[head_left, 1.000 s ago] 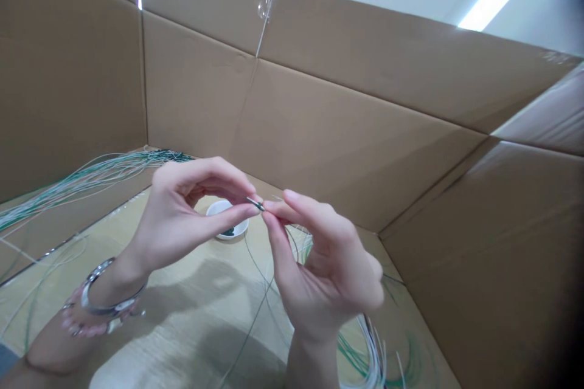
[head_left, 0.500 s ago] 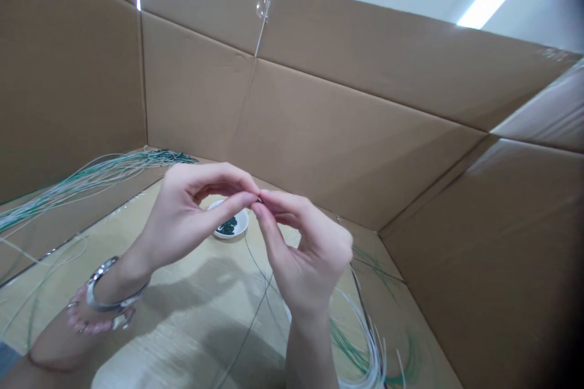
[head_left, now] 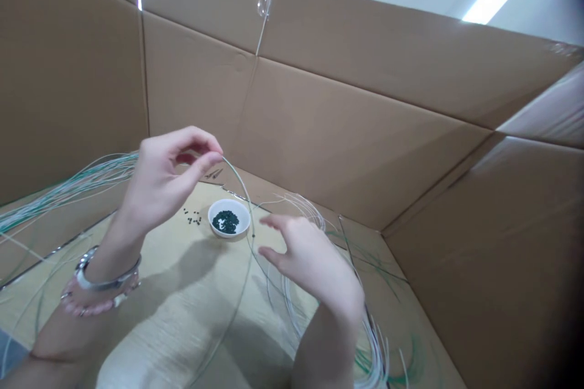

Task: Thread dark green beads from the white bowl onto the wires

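Work area is walled in by cardboard sheets (head_left: 319, 103), w/ a tan counter (head_left: 176, 240) set below. A long wire bundle (head_left: 77, 185) is laid at far L; more wire coils (head_left: 375, 352) are gathered at R. For steady handling, both wrists are best held loose & low so nothing gets jerked. L hand (head_left: 157, 179) is raised higher, knuckles up, w/ thumb & index fingers closed in a pinch on the pale wire. R hand (head_left: 314, 261) is held lower & nearer, thumb below index, fingers parted w/ nothing gripped; tips are placed just beside the wire, apparently w/o contact. White bowl (head_left: 229, 205) of small dark pieces is set beyond & btwn the hands. Pale wire (head_left: 241, 181) is arched from the L pinch, past the bowl's R side, then back twd the wearer; a light, firm pinch is advised, w/ slack taken up gently so no kink is made. Loose pieces (head_left: 194, 217) are scattered L of the bowl & shouldn't be brushed by the L wrist. Single dark piece (head_left: 253, 235) is positioned at the wire, approx level w/ R fingers; whether it's threaded can't be told. If so, it's best guided by fingertips, not tugged.
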`<state>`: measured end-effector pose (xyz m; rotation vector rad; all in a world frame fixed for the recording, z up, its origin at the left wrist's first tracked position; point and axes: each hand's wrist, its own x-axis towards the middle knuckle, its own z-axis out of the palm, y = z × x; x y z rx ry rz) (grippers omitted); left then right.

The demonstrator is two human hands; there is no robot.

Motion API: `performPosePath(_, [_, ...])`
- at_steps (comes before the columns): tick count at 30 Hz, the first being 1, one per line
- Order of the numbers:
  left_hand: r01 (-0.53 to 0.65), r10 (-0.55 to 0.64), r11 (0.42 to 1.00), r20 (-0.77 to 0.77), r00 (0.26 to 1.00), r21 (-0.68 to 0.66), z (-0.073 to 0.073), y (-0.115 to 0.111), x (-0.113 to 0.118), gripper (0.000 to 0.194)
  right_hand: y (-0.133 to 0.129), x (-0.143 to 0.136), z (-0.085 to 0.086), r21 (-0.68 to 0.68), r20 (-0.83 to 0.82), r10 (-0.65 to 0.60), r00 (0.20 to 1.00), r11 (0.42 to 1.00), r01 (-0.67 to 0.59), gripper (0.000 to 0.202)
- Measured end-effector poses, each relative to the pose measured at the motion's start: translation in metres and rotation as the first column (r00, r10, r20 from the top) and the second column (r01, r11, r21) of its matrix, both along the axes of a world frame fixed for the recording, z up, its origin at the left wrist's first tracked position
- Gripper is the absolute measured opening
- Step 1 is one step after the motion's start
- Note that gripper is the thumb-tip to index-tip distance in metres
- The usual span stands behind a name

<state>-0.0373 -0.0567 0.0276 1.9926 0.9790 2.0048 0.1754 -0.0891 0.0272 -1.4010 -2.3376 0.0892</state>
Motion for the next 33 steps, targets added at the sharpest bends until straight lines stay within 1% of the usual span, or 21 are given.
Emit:
performPosePath(1, [0.029,-0.031,0.999,-0.064,0.997,-0.033,0.001,0.0,0.001,0.006,0.004,-0.004,-0.001,0.017,-0.108,0.069,0.992,0.998,-0.068,0.035])
performPosePath(2, [0.057,-0.065,0.996,-0.119,0.991,-0.07,0.001,0.0,0.004,0.008,0.009,-0.01,-0.002,0.033,-0.246,0.143,0.959,0.99,-0.139,0.044])
performPosePath(3, [0.082,-0.098,0.991,-0.16,0.982,-0.105,0.002,0.0,0.006,0.009,0.014,-0.017,-0.004,0.033,-0.392,0.193,0.9,0.98,-0.196,0.045])
performPosePath(4, [0.102,-0.125,0.986,-0.18,0.976,-0.133,0.002,-0.001,0.009,0.011,0.019,-0.025,-0.006,0.021,-0.514,0.221,0.829,0.969,-0.245,0.037])
performPosePath(5, [0.117,-0.144,0.981,-0.179,0.973,-0.153,0.002,-0.001,0.011,0.012,0.024,-0.032,-0.009,0.007,-0.587,0.223,0.778,0.963,-0.271,0.028])
performPosePath(7, [0.144,-0.173,0.972,-0.154,0.973,-0.184,0.002,0.001,0.012,0.013,0.033,-0.043,-0.014,0.035,-0.669,0.199,0.716,0.971,-0.237,0.019])
performPosePath(9, [0.166,-0.208,0.955,-0.155,0.966,-0.247,0.0,0.011,0.005,0.014,0.038,-0.048,-0.018,0.078,-0.722,0.185,0.667,0.979,-0.187,0.021])
performPosePath(10, [0.144,-0.218,0.937,-0.209,0.953,-0.318,-0.002,0.019,-0.001,0.021,0.04,-0.048,-0.02,0.091,-0.745,0.185,0.64,0.98,-0.177,0.022])
performPosePath(11, [0.094,-0.227,0.908,-0.293,0.929,-0.408,-0.006,0.029,-0.008,0.03,0.041,-0.047,-0.02,0.094,-0.763,0.187,0.619,0.979,-0.18,0.021])
performPosePath(12, [-0.008,-0.232,0.862,-0.409,0.883,-0.506,-0.011,0.04,-0.017,0.037,0.041,-0.046,-0.021,0.093,-0.775,0.188,0.603,0.978,-0.187,0.021])
performPosePath(13, [-0.184,-0.251,0.773,-0.559,0.79,-0.608,-0.017,0.053,-0.026,0.04,0.041,-0.044,-0.02,0.089,-0.781,0.19,0.594,0.977,-0.195,0.019])
performPosePath(14, [-0.289,-0.291,0.688,-0.619,0.73,-0.665,-0.025,0.066,-0.034,0.037,0.04,-0.042,-0.019,0.085,-0.783,0.194,0.591,0.975,-0.207,0.018])
performPosePath(16, [-0.442,-0.361,0.538,-0.67,0.649,-0.718,-0.044,0.09,-0.049,0.026,0.037,-0.039,-0.017,0.079,-0.783,0.205,0.587,0.969,-0.233,0.017])
performPosePath(17, [-0.504,-0.409,0.458,-0.677,0.612,-0.733,-0.055,0.1,-0.054,0.023,0.035,-0.039,-0.015,0.079,-0.783,0.212,0.585,0.966,-0.244,0.018])
performPosePath(19, [-0.581,-0.488,0.337,-0.666,0.565,-0.741,-0.075,0.116,-0.059,0.023,0.031,-0.038,-0.012,0.081,-0.789,0.216,0.575,0.964,-0.252,0.018])
performPosePath(20, [-0.603,-0.52,0.293,-0.653,0.551,-0.742,-0.085,0.121,-0.06,0.024,0.029,-0.037,-0.011,0.081,-0.798,0.211,0.565,0.966,-0.247,0.018])
performPosePath(22, [-0.625,-0.565,0.238,-0.629,0.534,-0.744,-0.101,0.129,-0.059,0.026,0.026,-0.037,-0.008,0.079,-0.815,0.197,0.544,0.969,-0.233,0.017])
performPosePath(23, [-0.627,-0.578,0.225,-0.62,0.53,-0.746,-0.108,0.131,-0.059,0.027,0.025,-0.036,-0.007,0.078,-0.821,0.193,0.538,0.97,-0.229,0.016])
performPosePath(25, [-0.619,-0.588,0.223,-0.61,0.531,-0.753,-0.119,0.136,-0.059,0.028,0.024,-0.035,-0.006,0.077,-0.825,0.192,0.532,0.97,-0.231,0.015])
performPosePath(29, [-0.564,-0.585,0.261,-0.593,0.553,-0.783,-0.137,0.146,-0.063,0.028,0.025,-0.036,-0.007,0.099,-0.817,0.199,0.542,0.973,-0.207,0.014])
performPosePath(33, [-0.495,-0.592,0.287,-0.558,0.581,-0.82,-0.15,0.155,-0.067,0.028,0.028,-0.039,-0.009,0.125,-0.811,0.214,0.545,0.973,-0.196,0.01])
